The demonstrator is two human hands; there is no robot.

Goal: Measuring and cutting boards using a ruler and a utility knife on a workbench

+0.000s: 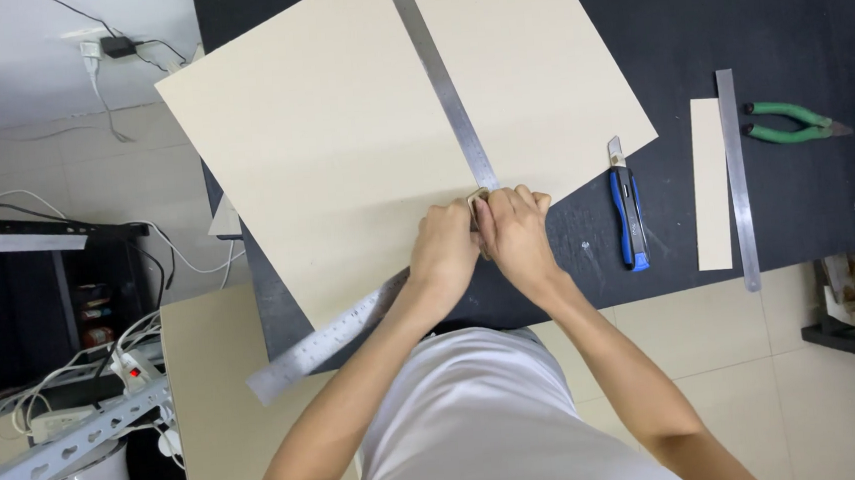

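Note:
A large beige board (359, 124) lies on a black table (733, 18), one corner hanging over the near edge. On it rests a steel L-shaped square (441, 79); one arm runs up the board, the other (315, 350) sticks out past the table's near edge. My left hand (444, 254) and my right hand (517, 232) sit side by side, fingers curled, over the square's corner at the board's near edge. A small tan piece (478, 197) shows between the fingertips; I cannot tell what it is.
Right of my hands lie a blue utility knife (629, 218), a narrow beige strip (711, 185), a straight steel ruler (737, 178) and green-handled pliers (790, 122). Another beige sheet (212, 385) sits below the table at left, beside a metal rack, cables and a power strip (136, 371).

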